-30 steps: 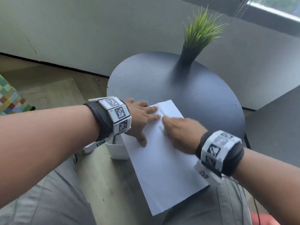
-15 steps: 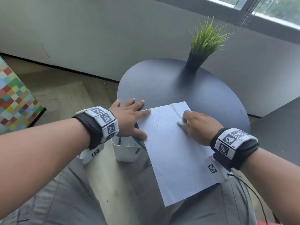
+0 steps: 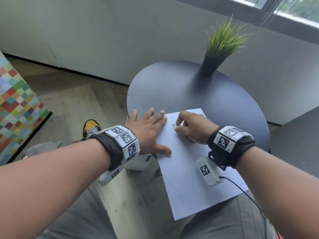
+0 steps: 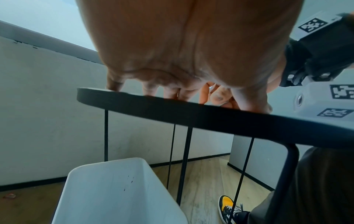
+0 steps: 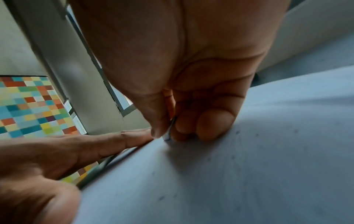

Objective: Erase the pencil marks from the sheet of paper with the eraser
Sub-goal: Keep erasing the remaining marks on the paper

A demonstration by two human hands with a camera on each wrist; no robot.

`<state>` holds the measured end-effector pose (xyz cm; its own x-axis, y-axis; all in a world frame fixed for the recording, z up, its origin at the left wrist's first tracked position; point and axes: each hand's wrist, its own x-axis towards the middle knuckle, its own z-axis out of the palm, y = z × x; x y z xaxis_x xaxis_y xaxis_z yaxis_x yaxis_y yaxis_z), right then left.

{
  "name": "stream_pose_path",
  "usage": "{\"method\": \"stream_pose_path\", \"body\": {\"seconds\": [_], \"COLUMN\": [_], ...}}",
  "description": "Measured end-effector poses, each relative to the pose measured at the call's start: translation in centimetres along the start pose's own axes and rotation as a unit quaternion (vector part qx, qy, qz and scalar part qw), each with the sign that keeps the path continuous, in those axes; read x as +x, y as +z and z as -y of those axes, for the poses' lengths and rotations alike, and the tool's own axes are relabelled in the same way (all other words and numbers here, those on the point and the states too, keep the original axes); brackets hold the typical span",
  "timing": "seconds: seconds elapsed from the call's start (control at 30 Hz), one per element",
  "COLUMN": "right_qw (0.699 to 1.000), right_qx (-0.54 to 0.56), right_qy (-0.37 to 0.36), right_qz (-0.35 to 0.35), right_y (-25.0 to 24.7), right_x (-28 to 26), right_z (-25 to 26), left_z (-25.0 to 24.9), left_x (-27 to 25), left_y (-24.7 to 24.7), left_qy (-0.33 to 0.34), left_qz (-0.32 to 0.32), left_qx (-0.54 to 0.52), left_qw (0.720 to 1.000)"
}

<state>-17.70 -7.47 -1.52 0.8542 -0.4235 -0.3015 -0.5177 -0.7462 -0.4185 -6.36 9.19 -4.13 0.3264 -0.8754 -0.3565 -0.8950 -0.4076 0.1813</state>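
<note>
A white sheet of paper (image 3: 189, 178) lies on the round dark table (image 3: 172, 87), its near end hanging over the edge above my lap. Faint pencil marks (image 3: 170, 124) show near its far left corner. My right hand (image 3: 189, 130) pinches a small white eraser (image 3: 174, 126) between thumb and fingers and presses it onto the paper by the marks; the right wrist view shows the eraser (image 5: 168, 133) tip touching the sheet (image 5: 249, 166). My left hand (image 3: 150, 128) lies flat with spread fingers, holding down the sheet's left edge and the table.
A potted grass plant (image 3: 222, 47) stands at the table's far side. A white bin (image 4: 114, 194) sits on the floor under the table's left edge, beside thin black legs (image 4: 184, 159). A colourful checkered block (image 3: 15, 107) is at left. Grey wall behind.
My head view has shifted down and left. My right hand has moved left across the sheet towards the left hand, bringing the eraser onto the pencil marks. The left hand stays flat on the paper's edge.
</note>
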Motion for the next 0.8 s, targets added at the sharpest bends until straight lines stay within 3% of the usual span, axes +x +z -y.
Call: {"method": "stream_pose_path", "body": {"seconds": [0.13,0.23,0.3,0.43,0.57,0.6,0.73,0.8], "right_qw": [0.998,0.987,0.974,0.987,0.962,0.96,0.984,0.972], "right_qx": [-0.019,-0.093,-0.12,-0.131,-0.164,-0.162,-0.153,-0.184], "right_qy": [0.0,-0.124,-0.18,-0.082,-0.209,-0.214,-0.091,-0.146], "right_qz": [-0.061,0.039,0.062,-0.029,0.07,0.082,-0.017,0.011], "right_y": [-0.1,1.2,1.1,-0.8,1.1,1.1,-0.8,0.3], "right_x": [0.4,-1.0,-1.2,1.0,-1.0,-1.1,0.9,0.0], "right_z": [-0.1,1.2,1.6,0.0,1.6,1.6,-0.1,0.6], "left_z": [-0.2,-0.2,-0.1,0.0,0.0,0.1,0.1,0.2], "left_x": [0.1,0.1,0.2,0.4,0.4,0.4,0.6,0.6], "left_y": [-0.5,-0.6,-0.6,-0.7,-0.9,-0.9,-0.6,-0.5], "left_qy": [0.0,0.003,0.006,0.012,0.018,0.019,0.021,0.021], "left_qz": [0.018,0.027,0.028,0.03,0.04,0.042,0.033,0.031], "left_qx": [0.002,0.006,0.009,0.025,0.023,0.025,0.044,0.038], "left_qw": [1.0,1.0,1.0,0.999,0.999,0.999,0.998,0.999]}}
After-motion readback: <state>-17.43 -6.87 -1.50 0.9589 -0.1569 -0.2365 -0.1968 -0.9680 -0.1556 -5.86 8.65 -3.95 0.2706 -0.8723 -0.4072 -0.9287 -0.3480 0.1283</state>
